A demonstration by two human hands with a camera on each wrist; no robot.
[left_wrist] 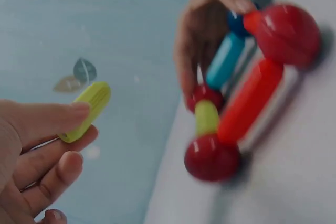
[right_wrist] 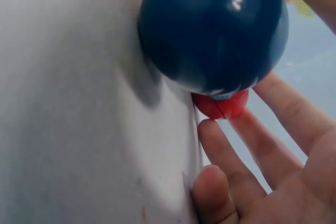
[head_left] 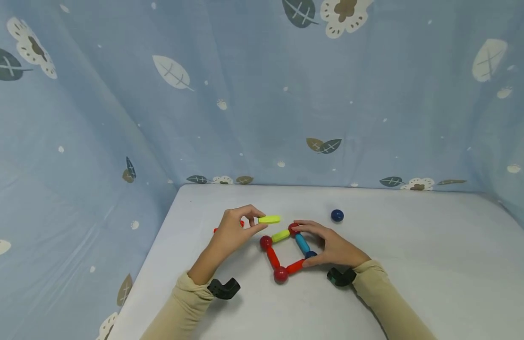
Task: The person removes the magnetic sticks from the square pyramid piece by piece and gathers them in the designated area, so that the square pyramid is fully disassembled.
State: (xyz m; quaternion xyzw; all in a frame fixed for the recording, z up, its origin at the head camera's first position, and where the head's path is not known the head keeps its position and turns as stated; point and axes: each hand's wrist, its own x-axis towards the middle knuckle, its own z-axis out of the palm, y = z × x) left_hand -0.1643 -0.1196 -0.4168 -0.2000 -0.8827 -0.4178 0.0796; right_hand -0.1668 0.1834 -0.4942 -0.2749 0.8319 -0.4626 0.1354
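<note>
My left hand (head_left: 234, 229) pinches a yellow-green toy rod (head_left: 269, 219) between thumb and fingers, raised above the table; the left wrist view shows the same rod (left_wrist: 86, 111). A four-sided frame of rods and balls lies on the table, with red rods (head_left: 273, 258), a light blue rod (head_left: 302, 243), a yellow-green rod (head_left: 281, 236), red balls (head_left: 281, 275) and a dark blue ball (right_wrist: 215, 30) at its corners. Around the frame's right side, my right hand (head_left: 332, 245) holds on, fingers at the far red ball (head_left: 293, 229), thumb by the blue corner.
A loose dark blue ball (head_left: 337, 215) lies farther back on the white table (head_left: 436, 255). Behind my left hand, red pieces (head_left: 242, 223) are partly hidden. Patterned blue cloth (head_left: 262, 104) hangs along the table's back and left.
</note>
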